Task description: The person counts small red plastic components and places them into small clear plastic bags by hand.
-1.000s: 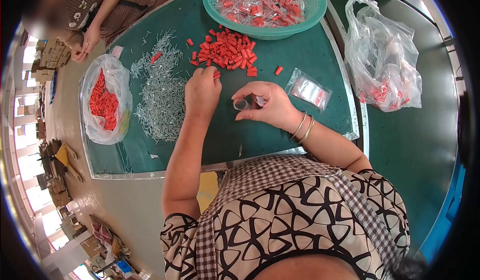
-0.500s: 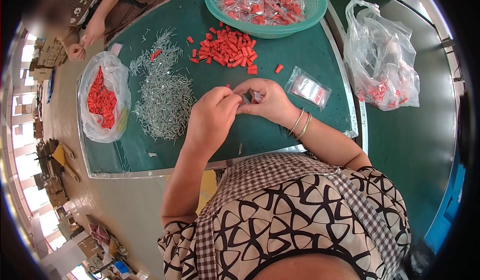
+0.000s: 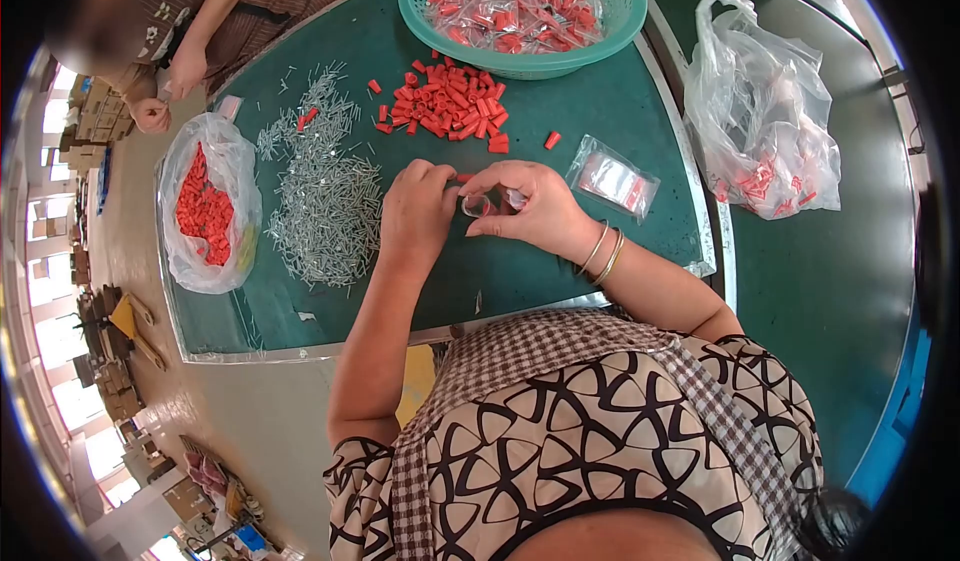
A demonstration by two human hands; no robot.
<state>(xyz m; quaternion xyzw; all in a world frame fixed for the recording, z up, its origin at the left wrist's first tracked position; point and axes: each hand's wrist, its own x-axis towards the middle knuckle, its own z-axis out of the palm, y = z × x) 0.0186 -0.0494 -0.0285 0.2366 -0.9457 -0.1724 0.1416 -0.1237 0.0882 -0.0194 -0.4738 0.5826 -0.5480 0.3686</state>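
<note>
My left hand [image 3: 417, 213] is closed, its fingertips around one end of a small red plastic cap [image 3: 463, 178]. Close beside it, my right hand [image 3: 535, 206] curls its thumb and fingers around a small clear plastic bag [image 3: 478, 207], whose mouth gapes toward the left hand. Part of the bag is hidden by the right fingers. Beyond the hands lies a heap of red plastic caps [image 3: 450, 101]. A pile of silver screws [image 3: 325, 211] spreads left of my left hand. Flat clear bags [image 3: 612, 179] lie in a stack to the right of my right hand.
A green basket [image 3: 520, 64] of filled packets stands at the far edge. A plastic bag of red pieces [image 3: 205, 206] sits at the table's left. Another plastic bag [image 3: 765, 111] rests on the right-hand table. At the upper left are a co-worker's hands [image 3: 180, 76].
My hands have drawn slightly apart, and the bag between them now shows a wider mouth. More of the red cap is visible at the left fingertips. The view has shifted slightly.
</note>
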